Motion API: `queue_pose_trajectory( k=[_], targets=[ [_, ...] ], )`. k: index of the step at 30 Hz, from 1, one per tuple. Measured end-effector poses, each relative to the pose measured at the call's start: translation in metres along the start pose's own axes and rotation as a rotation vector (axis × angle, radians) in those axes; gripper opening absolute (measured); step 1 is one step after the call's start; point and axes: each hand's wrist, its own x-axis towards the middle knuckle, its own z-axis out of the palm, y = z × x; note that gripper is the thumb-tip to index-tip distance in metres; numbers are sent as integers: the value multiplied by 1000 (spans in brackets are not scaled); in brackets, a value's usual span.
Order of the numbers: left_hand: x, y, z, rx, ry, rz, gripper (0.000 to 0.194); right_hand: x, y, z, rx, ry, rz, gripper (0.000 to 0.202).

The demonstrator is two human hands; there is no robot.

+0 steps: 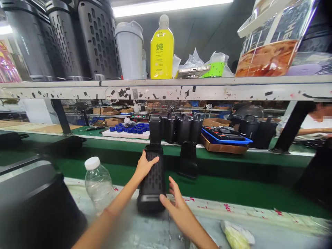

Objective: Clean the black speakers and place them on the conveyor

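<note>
A black perforated speaker housing (153, 181) lies lengthwise across the edge between my bench and the green conveyor belt (228, 192). My left hand (144, 166) rests on its upper left side, thumb laid across the top. My right hand (174, 204) is open beside its lower right corner, fingertips touching or almost touching the housing. Another black housing (188, 159) lies on the belt just to the right.
A clear plastic bottle (98, 183) with a white cap stands left of my left arm. A large black object (33, 204) fills the near left. Several black units (181, 128) and a tray of blue caps (129, 130) sit beyond the belt. Overhead, a shelf (166, 88) holds housings and bottles. A seated person (315, 124) is at far right.
</note>
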Motion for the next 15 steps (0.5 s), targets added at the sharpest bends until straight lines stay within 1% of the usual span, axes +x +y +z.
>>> queue_pose_trajectory(
  k=[1, 2, 4, 5, 6, 8, 10, 11, 12, 14, 15],
  targets=[
    [8, -4, -1, 40, -11, -33, 44, 1, -5, -4, -14, 31, 3, 135],
    [12, -7, -3, 88, -20, -62, 39, 1, -11, -8, -21, 55, -5, 127],
    [12, -7, -7, 203, -32, -92, 38, 0, -24, -19, -27, 94, -38, 104],
    [6, -5, -8, 268, -37, -90, 39, -1, -30, -25, -27, 109, -56, 95],
    [-3, 0, -8, 336, -49, -76, 43, -2, -36, -31, -25, 122, -70, 89],
    [-32, 10, -6, 464, -107, -20, 57, -6, -48, -45, -21, 149, -92, 86],
    [-68, 19, 0, 555, -219, 44, 78, -10, -59, -59, -21, 170, -107, 87],
    [-85, 22, 3, 594, -269, 65, 86, -13, -64, -65, -25, 179, -116, 85],
    [-99, 23, 6, 635, -290, 71, 91, -15, -69, -71, -31, 185, -123, 83],
    [-118, 21, 10, 690, -273, 66, 84, -20, -78, -80, -43, 194, -131, 77],
    [-121, 19, 10, 700, -254, 60, 80, -22, -82, -83, -48, 207, -135, 76]
  ],
)
